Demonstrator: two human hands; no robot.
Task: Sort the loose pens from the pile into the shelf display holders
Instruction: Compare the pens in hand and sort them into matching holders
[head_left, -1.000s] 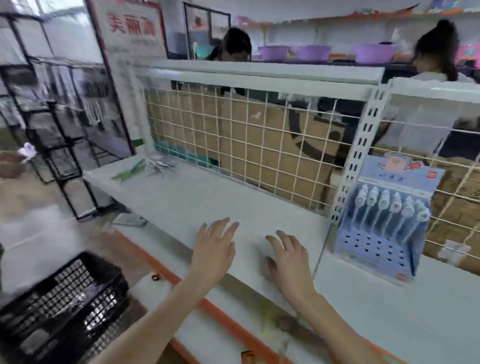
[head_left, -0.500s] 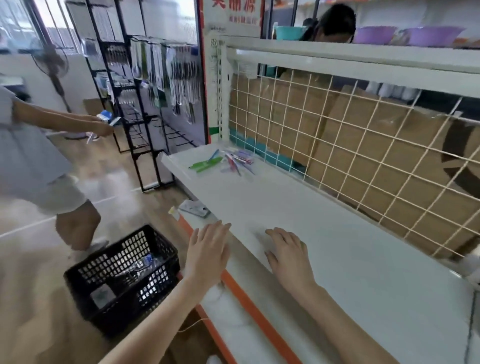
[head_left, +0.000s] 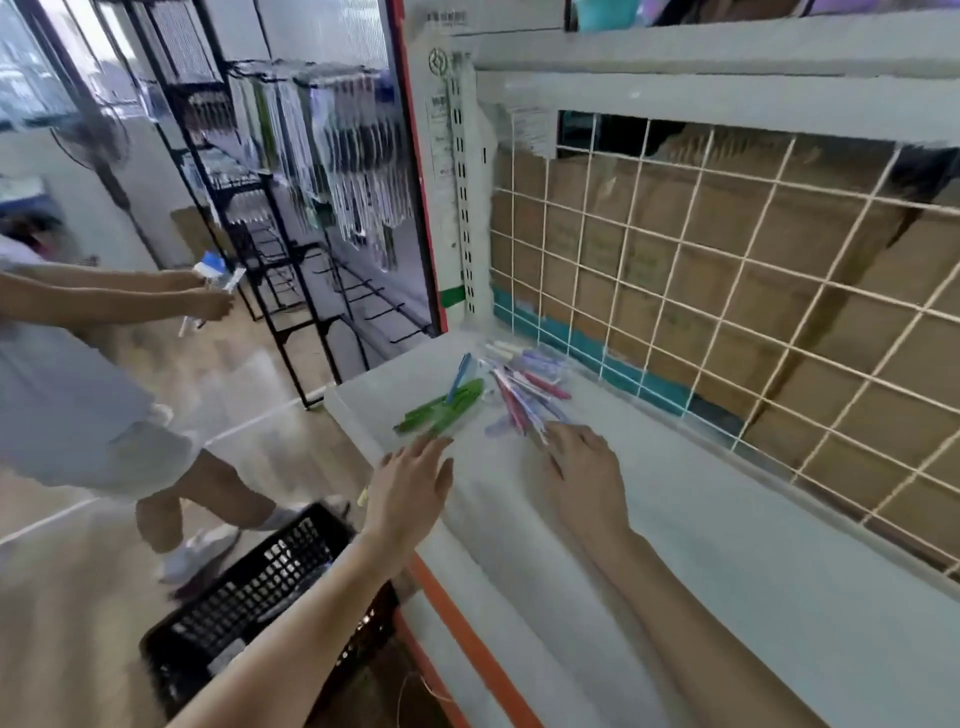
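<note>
Pens (head_left: 498, 392) lay piled at the shelf's (head_left: 727, 545) far-left end — both hands had advanced there from mid-shelf, left hand (head_left: 410, 486) flat and spread, right hand (head_left: 584, 475) spread, fingertips touching the pile — pickup appeared imminent.

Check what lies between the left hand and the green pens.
Head view: only a short strip of bare white shelf separates the left hand from the green pens; its straight fingertips stop just short of them.

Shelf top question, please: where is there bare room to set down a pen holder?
The white shelf is bare to the right of the right hand, between the wire grid and the orange edge strip. The far left end is crowded with the pen pile, both hands close by; left hand.
</note>
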